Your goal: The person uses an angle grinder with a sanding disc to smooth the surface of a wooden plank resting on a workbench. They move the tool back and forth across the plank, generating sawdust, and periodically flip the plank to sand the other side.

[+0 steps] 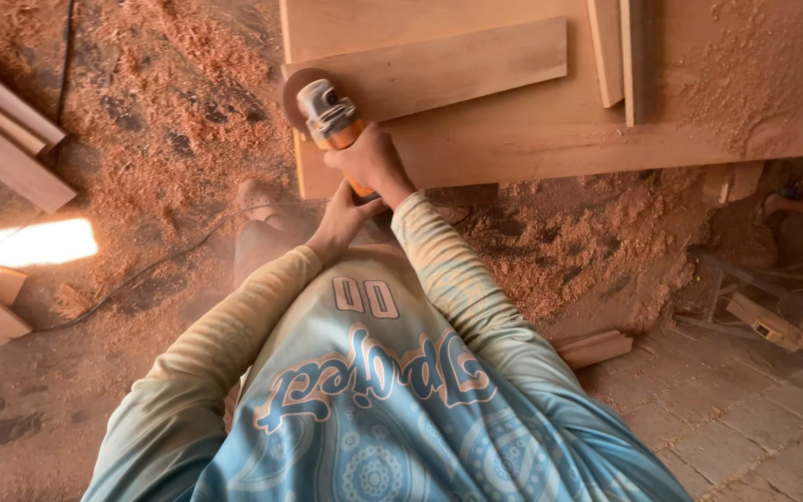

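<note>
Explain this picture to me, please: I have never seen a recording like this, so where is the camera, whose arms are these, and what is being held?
There is one view, from a camera worn on a person's head and looking down, so the long-sleeved arms and patterned blue shirt belong to the wearer. No machine is involved, only two bare hands. The right hand grips the orange body of a handheld power sander with a grey metal head and round disc. The left hand meets the tool's rear end just below; the right hand hides whether it grips. The disc sits at the left end of a flat pale wooden plank, which lies on a larger wooden panel. Reddish sawdust covers the ground, and a dark cable trails across it.
</note>
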